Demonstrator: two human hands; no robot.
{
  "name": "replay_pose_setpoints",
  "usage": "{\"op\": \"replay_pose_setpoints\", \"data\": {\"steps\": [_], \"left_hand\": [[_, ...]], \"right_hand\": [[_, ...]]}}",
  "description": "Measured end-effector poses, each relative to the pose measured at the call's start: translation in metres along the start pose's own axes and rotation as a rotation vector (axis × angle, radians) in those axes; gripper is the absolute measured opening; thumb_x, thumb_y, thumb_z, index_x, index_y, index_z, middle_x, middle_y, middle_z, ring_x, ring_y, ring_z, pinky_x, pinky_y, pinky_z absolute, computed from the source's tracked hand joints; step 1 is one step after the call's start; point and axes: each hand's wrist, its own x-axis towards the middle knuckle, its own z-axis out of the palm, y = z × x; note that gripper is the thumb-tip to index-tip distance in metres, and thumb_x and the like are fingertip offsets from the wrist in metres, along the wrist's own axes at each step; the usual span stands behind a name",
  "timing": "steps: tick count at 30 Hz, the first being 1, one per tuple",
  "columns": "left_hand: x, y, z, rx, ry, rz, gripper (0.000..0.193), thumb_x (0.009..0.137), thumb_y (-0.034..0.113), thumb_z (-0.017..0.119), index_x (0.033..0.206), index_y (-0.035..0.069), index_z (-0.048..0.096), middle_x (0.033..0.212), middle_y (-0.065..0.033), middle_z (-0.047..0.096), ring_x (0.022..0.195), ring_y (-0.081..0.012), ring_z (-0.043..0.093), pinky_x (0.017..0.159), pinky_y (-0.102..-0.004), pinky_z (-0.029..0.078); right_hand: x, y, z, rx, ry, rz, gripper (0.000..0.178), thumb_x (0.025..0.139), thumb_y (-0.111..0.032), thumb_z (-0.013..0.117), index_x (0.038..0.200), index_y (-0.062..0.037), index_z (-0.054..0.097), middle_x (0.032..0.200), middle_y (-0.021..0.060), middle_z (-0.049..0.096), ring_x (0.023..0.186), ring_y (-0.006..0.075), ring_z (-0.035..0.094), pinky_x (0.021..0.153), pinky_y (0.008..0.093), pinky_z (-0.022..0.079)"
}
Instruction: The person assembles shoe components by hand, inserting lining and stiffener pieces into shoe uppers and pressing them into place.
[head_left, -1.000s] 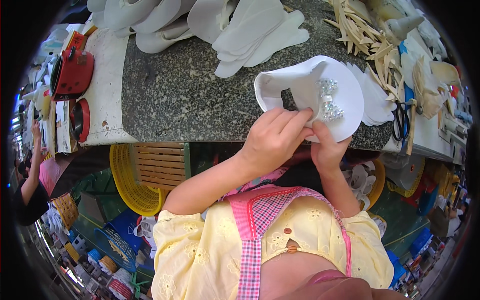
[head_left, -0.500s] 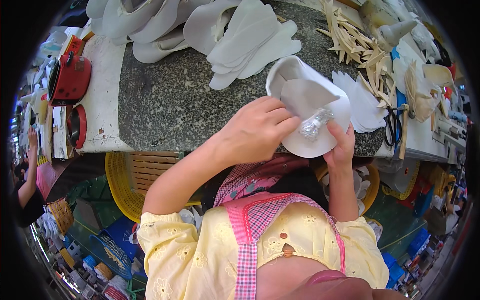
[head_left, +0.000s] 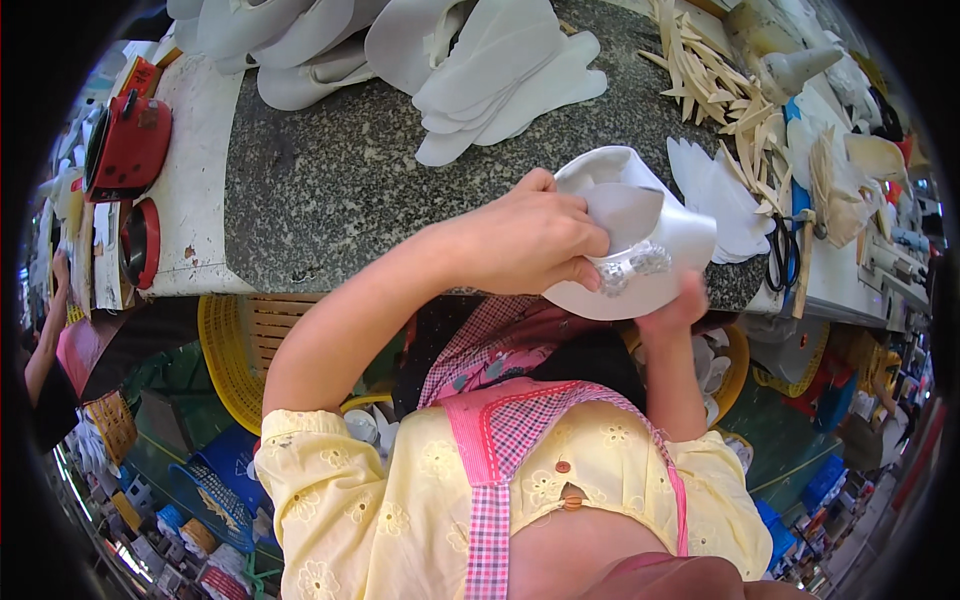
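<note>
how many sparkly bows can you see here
1. The sparkly bow is on the white shoe piece, between the left hand and the blurred right hand. Others may be hidden among the white cutouts piled beyond.

Your surface (head_left: 320,190) is a dark speckled slab, and along its left edge you have a pale, worn strip (head_left: 205,180) with chipped patches. Below the front edge, toward your left, brown wooden slats (head_left: 270,335) show beside a yellow basket (head_left: 220,365). The green floor (head_left: 785,435) spreads on both sides of you, marked on your right by a yellowish line (head_left: 783,476), with blue crates (head_left: 825,482) beyond.
</note>
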Motion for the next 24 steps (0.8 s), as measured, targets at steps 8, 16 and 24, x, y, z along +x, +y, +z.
{"op": "replay_pose_setpoints", "data": {"steps": [8, 16, 24], "left_hand": [[-0.010, 0.007, 0.014, 0.042, 0.430, 0.052, 0.042, 0.058, 0.020, 0.073, 0.094, 0.004, 0.059, 0.080, -0.0066, 0.057, 0.078, -0.0245, 0.054, 0.072, -0.0365, 0.041], [-0.006, 0.004, 0.030, 0.250, 0.514, -0.037, 0.031, 0.064, 0.017, 0.068, 0.092, 0.008, 0.058, 0.078, -0.0036, 0.057, 0.074, -0.0209, 0.054, 0.072, -0.0330, 0.038], [-0.009, 0.006, 0.033, 0.092, 0.476, -0.086, 0.032, 0.062, 0.020, 0.070, 0.090, 0.009, 0.060, 0.075, -0.0022, 0.056, 0.073, -0.0190, 0.055, 0.070, -0.0317, 0.037]], "right_hand": [[0.017, -0.011, 0.015, 0.007, -0.027, 0.234, 0.041, 0.075, -0.006, 0.054, 0.113, 0.0051, 0.043, 0.105, 0.0143, 0.054, 0.098, 0.0208, 0.054, 0.087, 0.0346, 0.043], [0.010, 0.002, 0.010, 0.160, 0.068, 0.233, 0.043, 0.078, -0.020, 0.055, 0.113, 0.0030, 0.044, 0.105, 0.0125, 0.054, 0.097, 0.0221, 0.054, 0.087, 0.0356, 0.042], [0.008, 0.004, 0.023, 0.014, 0.129, 0.166, 0.031, 0.081, -0.014, 0.054, 0.106, 0.0027, 0.048, 0.102, 0.0122, 0.055, 0.091, 0.0191, 0.056, 0.082, 0.0320, 0.045]]}}
